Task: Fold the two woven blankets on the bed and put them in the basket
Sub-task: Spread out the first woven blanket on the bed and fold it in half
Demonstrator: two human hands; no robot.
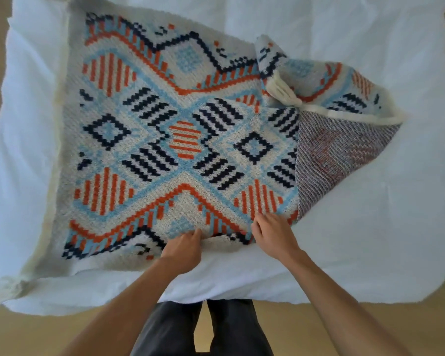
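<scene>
A woven blanket (165, 140) with orange, light blue and navy diamond patterns lies spread over the white bed (370, 201). Its right side is folded back and bunched, showing the grey-red underside (332, 155). My left hand (184, 246) pinches the blanket's near edge at the middle. My right hand (272, 232) rests on the same edge just to the right, fingers curled into the fabric near the turned-over corner. No second blanket and no basket are visible.
The bed's near edge runs across the bottom of the view, with tan floor (319, 330) beyond it. My legs in dark trousers (203, 330) stand against the bed. The blanket's cream fringe (8, 289) hangs over the bed's left front corner.
</scene>
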